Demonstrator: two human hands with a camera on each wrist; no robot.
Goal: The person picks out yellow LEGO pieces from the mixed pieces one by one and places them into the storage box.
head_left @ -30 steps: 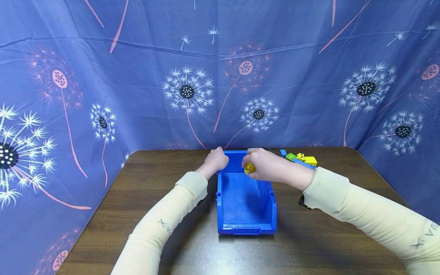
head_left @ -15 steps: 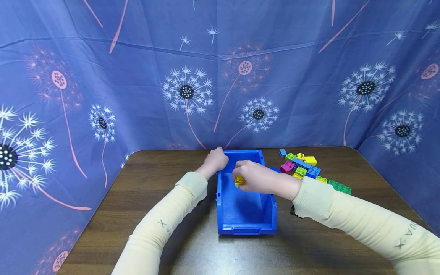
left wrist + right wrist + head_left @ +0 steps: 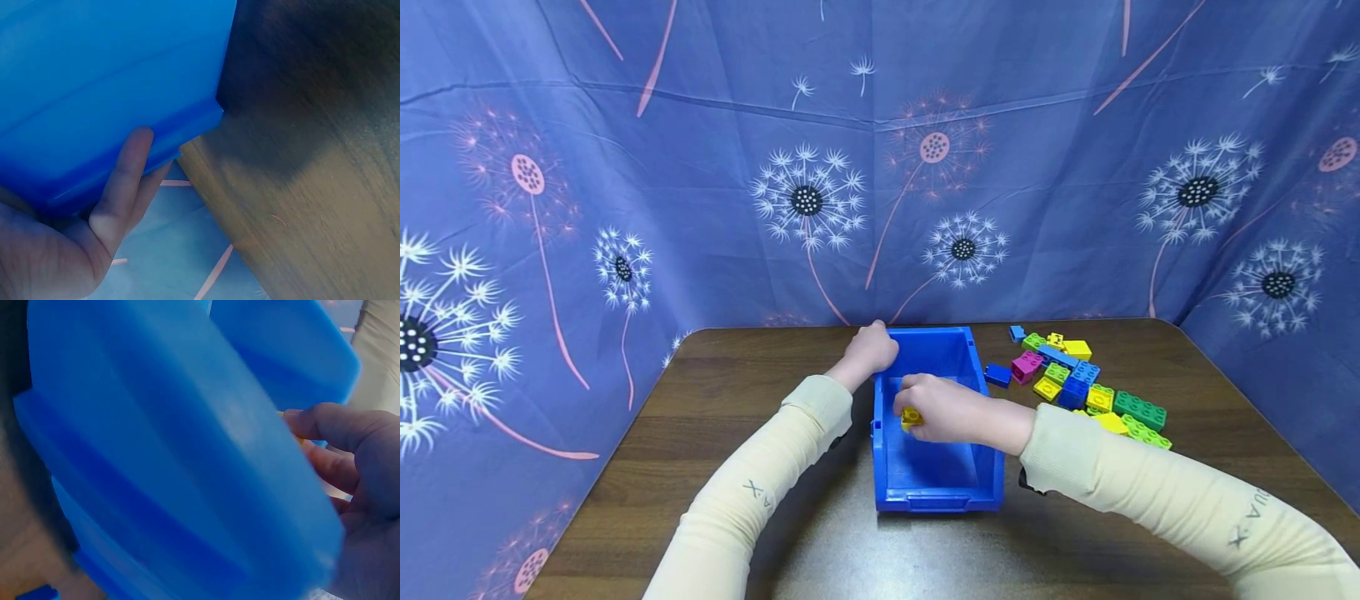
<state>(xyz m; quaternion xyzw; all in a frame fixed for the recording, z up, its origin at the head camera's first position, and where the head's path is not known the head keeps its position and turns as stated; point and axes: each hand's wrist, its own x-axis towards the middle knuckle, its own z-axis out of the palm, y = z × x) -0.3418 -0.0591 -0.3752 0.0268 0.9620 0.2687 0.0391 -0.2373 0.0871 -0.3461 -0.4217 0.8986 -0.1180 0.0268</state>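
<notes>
The right hand pinches a yellow plastic brick over the floor of a blue rectangular plastic bin, nearer its left wall. The bin's long axis runs away from the person; the left hand grips its far left corner.

I see X + A on the left sleeve, lower L of frame; U, A, X on the right sleeve, lower R, rest unclear
</notes>
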